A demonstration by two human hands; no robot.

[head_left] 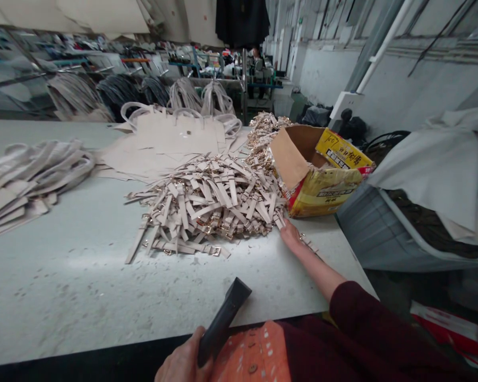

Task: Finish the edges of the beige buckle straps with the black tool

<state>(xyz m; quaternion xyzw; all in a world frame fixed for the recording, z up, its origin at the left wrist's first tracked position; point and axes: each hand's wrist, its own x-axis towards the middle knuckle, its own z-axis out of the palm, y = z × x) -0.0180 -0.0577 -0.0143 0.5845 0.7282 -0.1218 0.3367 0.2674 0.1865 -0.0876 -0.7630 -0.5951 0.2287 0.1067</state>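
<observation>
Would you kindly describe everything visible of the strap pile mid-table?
The strap pile is a loose, tangled heap of flat beige strips, leather-like in look, many with shiny golden buckles. It lies on the pale table, some strips jutting out at the near left. An open yellow box stands at its right, and the right hand is at its near right edge.
</observation>
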